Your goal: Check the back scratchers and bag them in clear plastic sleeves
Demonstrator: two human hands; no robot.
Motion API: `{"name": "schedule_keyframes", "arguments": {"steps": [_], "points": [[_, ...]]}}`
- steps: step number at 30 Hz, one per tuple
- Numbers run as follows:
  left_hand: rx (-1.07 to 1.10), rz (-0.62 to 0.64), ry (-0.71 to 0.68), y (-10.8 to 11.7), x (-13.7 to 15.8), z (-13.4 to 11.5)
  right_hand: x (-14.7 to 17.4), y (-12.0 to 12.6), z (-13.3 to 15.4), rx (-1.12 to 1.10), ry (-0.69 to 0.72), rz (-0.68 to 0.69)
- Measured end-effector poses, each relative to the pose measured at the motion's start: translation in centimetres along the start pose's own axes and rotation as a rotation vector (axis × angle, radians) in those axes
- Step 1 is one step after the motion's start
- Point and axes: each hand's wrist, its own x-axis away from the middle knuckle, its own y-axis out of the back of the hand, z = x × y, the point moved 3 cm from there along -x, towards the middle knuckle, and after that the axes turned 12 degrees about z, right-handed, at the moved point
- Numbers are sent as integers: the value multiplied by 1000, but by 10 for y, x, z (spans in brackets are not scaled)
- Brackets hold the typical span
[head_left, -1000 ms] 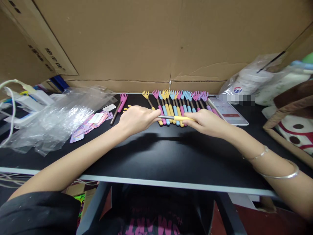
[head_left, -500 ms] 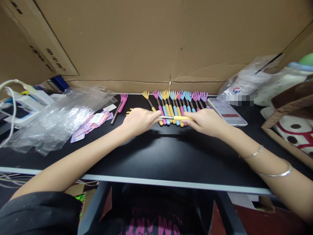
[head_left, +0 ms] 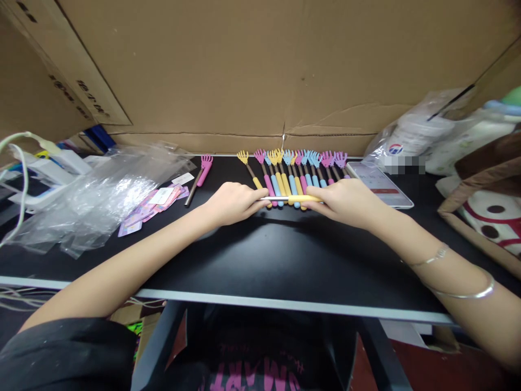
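Observation:
Between my two hands a yellow-handled back scratcher [head_left: 299, 199] with a silver metal rod is held level above the black table. My left hand [head_left: 236, 203] is closed around its left end, hiding the claw. My right hand [head_left: 342, 202] grips the yellow handle at the other end. Just behind, a row of back scratchers [head_left: 291, 172] in yellow, pink, blue and purple lies side by side with claws toward the cardboard. Farther left, a pink claw and handle [head_left: 205, 168] lie beside a dark rod [head_left: 194, 187].
Clear plastic bags [head_left: 93, 195] and colourful cards [head_left: 152, 206] lie at left, near white devices [head_left: 65, 174] with cables. On the right are a phone [head_left: 382, 187], a bagged cup [head_left: 419, 136] and a brown-and-white bag [head_left: 480, 201]. A cardboard wall [head_left: 244, 70] stands behind.
The left hand has shifted slightly right, and the yellow claw that showed beside it is now hidden. Both hands still hold the back scratcher.

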Motion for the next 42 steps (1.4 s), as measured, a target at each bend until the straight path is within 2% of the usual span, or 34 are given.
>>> {"name": "schedule_keyframes", "arguments": {"steps": [4,13,19,27,33,42], "points": [[-42,-23,-1,-2,-1,6,1,3,3,36,8,9],[-138,-240,37,8,0,31,3,7,-22,-57,-73,55],[-187,-262,-44,8,1,25,1,2,-30,-167,-71,144],[-191,-161,-104,5,2,22,3,7,-22,-7,-72,23],[-204,-88,-50,8,3,25,4,8,-19,36,-88,-66],[-140,31,-93,-1,0,20,-1,-4,-23,-31,-24,-98]]}}
